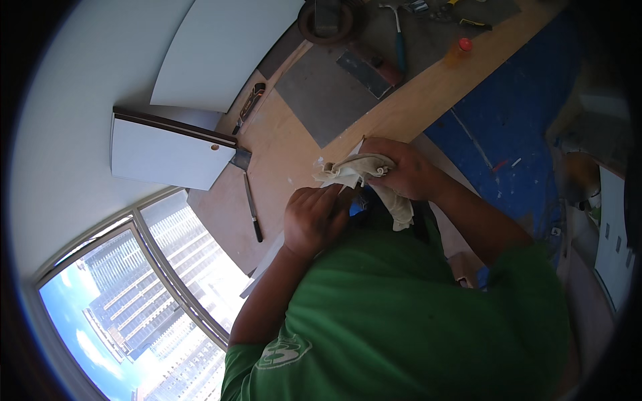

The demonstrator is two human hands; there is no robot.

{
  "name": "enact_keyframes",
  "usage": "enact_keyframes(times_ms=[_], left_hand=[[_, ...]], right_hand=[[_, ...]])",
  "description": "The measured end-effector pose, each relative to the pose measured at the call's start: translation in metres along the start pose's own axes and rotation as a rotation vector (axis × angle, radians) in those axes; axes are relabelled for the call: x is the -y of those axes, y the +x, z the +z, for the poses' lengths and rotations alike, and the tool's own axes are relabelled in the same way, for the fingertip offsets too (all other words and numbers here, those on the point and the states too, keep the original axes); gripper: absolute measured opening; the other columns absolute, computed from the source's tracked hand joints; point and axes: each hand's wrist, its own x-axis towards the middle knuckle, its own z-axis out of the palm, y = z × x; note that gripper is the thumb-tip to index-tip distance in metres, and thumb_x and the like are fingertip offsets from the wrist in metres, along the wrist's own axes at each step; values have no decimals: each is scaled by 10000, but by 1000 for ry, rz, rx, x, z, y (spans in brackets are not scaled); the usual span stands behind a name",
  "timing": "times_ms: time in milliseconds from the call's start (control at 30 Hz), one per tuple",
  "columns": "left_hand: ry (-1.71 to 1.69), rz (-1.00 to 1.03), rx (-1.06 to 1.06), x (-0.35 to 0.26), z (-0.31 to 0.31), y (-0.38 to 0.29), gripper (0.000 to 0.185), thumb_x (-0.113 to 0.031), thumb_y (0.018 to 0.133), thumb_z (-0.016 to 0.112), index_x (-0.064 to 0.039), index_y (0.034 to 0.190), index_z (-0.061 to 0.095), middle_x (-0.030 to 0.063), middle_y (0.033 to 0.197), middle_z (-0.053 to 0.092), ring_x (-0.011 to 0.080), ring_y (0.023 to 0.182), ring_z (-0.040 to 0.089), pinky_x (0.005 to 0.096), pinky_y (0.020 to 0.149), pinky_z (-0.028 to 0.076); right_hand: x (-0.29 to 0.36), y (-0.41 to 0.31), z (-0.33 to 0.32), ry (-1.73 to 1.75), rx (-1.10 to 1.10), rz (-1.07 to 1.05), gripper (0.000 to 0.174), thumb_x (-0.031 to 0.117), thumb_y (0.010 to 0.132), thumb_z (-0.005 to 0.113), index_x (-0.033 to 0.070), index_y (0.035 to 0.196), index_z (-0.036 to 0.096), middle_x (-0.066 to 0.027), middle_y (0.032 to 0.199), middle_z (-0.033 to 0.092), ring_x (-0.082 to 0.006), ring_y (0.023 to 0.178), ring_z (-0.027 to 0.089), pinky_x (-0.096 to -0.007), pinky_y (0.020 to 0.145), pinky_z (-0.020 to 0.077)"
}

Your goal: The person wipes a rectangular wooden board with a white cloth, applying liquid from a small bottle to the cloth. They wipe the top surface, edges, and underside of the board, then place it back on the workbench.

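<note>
My right hand (406, 168) holds a crumpled cream cloth (358, 165), one end of which hangs down in front of my green shirt. Close to it, my left hand (313, 218) is curled over a narrow white board (266, 263), seen nearly edge-on. The board runs from beside my left forearm, beneath that hand, towards the cloth. Its far end shows as a white corner (358, 147) beside my right hand. The cloth and fingers hide the board's middle, and the left fingertips are out of sight.
Ahead is a wooden worktable (281, 140) with a file-like tool (252, 205), a utility knife (249, 108), a claw hammer (398, 40), a red-capped bottle (464, 46) and a brown coil (303, 25). White panels (170, 148) lean at left near a window (165, 280). Blue sheeting (501, 130) covers the floor.
</note>
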Motion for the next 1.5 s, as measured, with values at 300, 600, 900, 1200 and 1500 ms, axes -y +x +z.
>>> enact_keyframes(times_ms=[300,600,900,1200,1500], left_hand=[[-32,-16,-65,7,-2,7,409,-138,746,803,-23,1130,724,139,950,764,308,834,737,414,802,569],[-51,-53,-68,18,-16,20,374,-111,742,815,-8,1093,738,118,798,724,305,776,728,398,785,573],[-79,-92,-28,23,-14,18,447,-111,751,778,-37,1185,701,122,965,753,294,869,726,408,842,561],[-314,-64,30,31,-16,29,523,2,808,678,-106,1318,644,139,1222,677,333,1041,682,448,893,557],[-324,-33,78,30,-13,29,547,30,779,681,-148,1295,641,146,1190,641,331,983,660,433,796,578]], right_hand=[[-90,39,-72,-912,-145,-1,333,63,781,721,54,1112,682,-153,1121,611,-358,1090,613,-492,920,510],[-149,121,-77,-1061,-220,206,336,282,916,717,40,1144,670,-145,1204,601,-370,1154,587,-505,985,499],[-201,160,-62,-1423,-497,212,496,257,908,697,26,1336,597,-131,1325,541,-322,1221,520,-489,966,466],[-217,153,-62,-1539,-618,-2,483,204,892,670,40,1341,603,-129,1341,543,-318,1200,524,-485,939,456],[-200,169,-66,-1489,-582,82,333,186,855,719,158,1171,618,-155,1231,560,-353,1123,555,-521,899,452]])
